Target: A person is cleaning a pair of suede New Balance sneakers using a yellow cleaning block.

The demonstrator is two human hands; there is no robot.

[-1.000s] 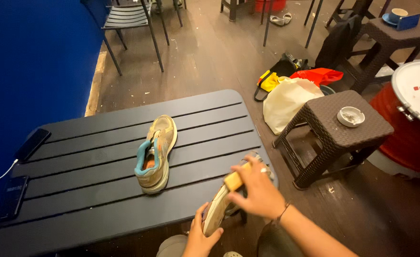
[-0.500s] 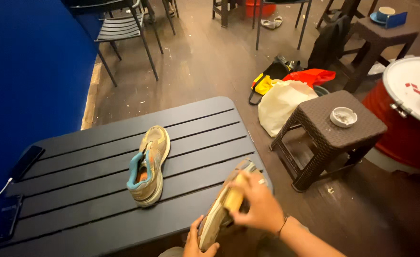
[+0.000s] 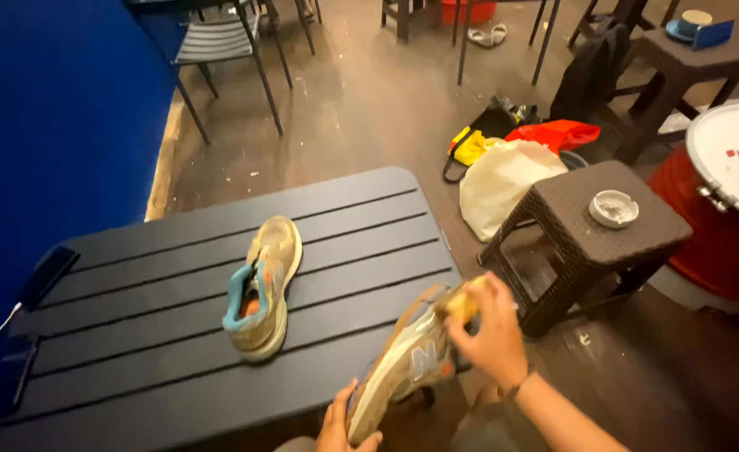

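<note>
While your left hand (image 3: 346, 428) grips the heel of the worn sneaker (image 3: 407, 360) from beneath at the near table edge, your right hand (image 3: 491, 335) pinches a small yellowish pad (image 3: 463, 303), probably a sponge though it is half hidden, against the toe end, so you look to be mid-scrub on that shoe. Its long axis runs from heel at 7 o'clock to toe at 1 o'clock, side panel facing you; the next stroke calls for a firm heel grip. Its mate (image 3: 262, 287) lies on the dark slatted table (image 3: 135, 335), toe toward 12 o'clock.
</note>
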